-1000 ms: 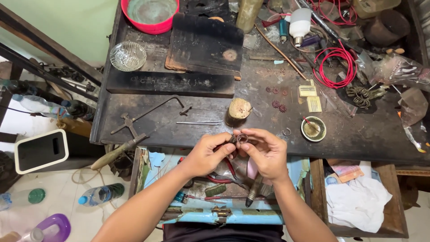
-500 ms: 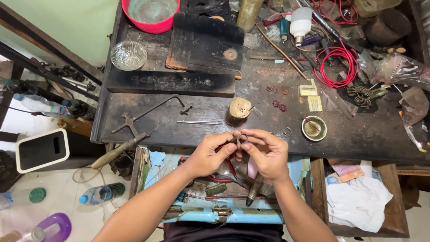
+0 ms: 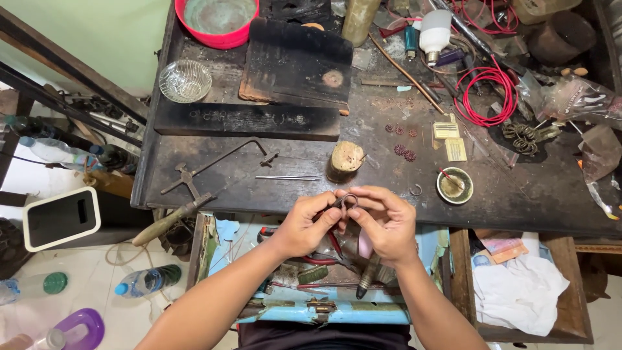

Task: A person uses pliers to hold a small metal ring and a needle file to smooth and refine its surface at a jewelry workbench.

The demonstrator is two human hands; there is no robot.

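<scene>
Both hands are pinched on a small metal ring (image 3: pixel 346 199), left hand (image 3: pixel 304 223) and right hand (image 3: pixel 382 220), right over the desk (image 3: pixel 259 188) edge. Looks like mid-shaping; any further bend wants a steady grip. Wood stump (image 3: pixel 345 160) sits just beyond, tweezers (image 3: pixel 288 177) beside it.

A craft workshop: scorched workbench (image 3: pixel 214 170) cluttered with tweezers (image 3: pixel 288 177), red wire (image 3: pixel 492 97).

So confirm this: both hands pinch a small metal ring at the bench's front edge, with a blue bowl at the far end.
Wrong on one point: the bowl is red, as the head view shows. Otherwise right: left hand and right hand pinch the small metal ring.
</scene>
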